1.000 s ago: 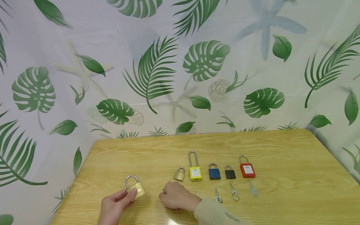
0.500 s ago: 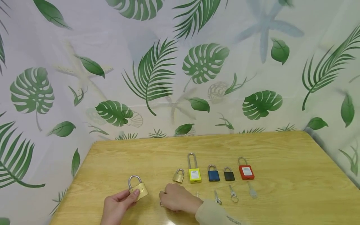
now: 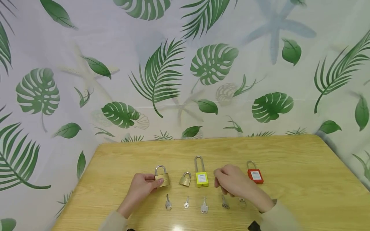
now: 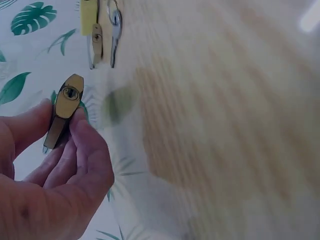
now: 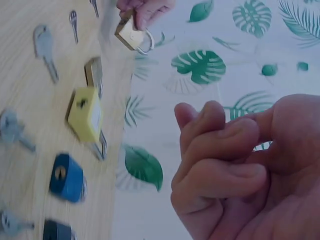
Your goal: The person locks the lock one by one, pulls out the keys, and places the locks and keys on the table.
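In my left hand a large brass padlock is pinched between thumb and fingers, shackle up. The left wrist view shows its keyhole end. To its right are a small brass padlock and a yellow padlock with a long shackle. My right hand is over the row, fingers loosely curled with nothing between them. It covers the blue padlock and the black padlock in the head view. Beyond it lies a red padlock. Below the large padlock is a key with a ring.
More keys lie along the front row: a small key, a broad-headed key and a ringed key, with another partly behind the right hand. The wooden table meets a leaf-patterned cloth at the back.
My left hand has carried the large brass padlock rightward, near the small one. My right hand has moved right and up, uncovering the ringed key at the left of the key row.
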`<state>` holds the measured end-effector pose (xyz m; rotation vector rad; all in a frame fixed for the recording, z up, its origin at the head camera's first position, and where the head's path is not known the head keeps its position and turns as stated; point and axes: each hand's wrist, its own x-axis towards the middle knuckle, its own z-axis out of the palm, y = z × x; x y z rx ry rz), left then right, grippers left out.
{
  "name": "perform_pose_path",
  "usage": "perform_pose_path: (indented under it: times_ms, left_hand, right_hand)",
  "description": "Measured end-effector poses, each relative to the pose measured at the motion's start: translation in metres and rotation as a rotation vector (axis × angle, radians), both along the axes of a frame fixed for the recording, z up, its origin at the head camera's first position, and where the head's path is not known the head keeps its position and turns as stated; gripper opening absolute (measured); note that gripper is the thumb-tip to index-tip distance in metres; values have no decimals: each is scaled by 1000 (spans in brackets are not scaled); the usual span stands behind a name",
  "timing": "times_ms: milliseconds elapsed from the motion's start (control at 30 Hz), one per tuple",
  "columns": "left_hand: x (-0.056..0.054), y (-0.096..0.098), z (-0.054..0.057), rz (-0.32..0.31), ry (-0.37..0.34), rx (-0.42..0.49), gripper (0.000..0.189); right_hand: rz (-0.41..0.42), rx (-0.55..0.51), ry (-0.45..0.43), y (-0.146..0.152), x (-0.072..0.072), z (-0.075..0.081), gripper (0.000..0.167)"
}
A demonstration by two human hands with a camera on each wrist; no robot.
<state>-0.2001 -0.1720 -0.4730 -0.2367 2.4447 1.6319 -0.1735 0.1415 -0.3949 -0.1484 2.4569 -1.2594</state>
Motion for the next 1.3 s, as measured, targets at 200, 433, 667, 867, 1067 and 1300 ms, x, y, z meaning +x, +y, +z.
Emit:
perform_pose_path:
  times_ms: [200,433,667,867,1067,1300]
  left_hand:
    - [-22,7,-10,-89,23,-175,21]
    - [-32,3,-4,-168,45,-375,37]
    - [-33,2,1,-139,48,-441,35]
    - [-30,-1,4,-147,46,-443,34]
    - [-27,-3,6,-151,75,-449,33]
    - [-26,0,9,-148,81,-437,33]
  right_hand:
    - [15,-26,21,29,5,-1,40]
    - [-21,-37,-15,37,11,-7,44]
    - [-39,-22,-14,47,16,-12,42]
    - [-114,30,-41,57,21,-15,39]
    - [-150,55,-54,64,24,-17,38]
    - [-176,48,-66,70,26,-23,37]
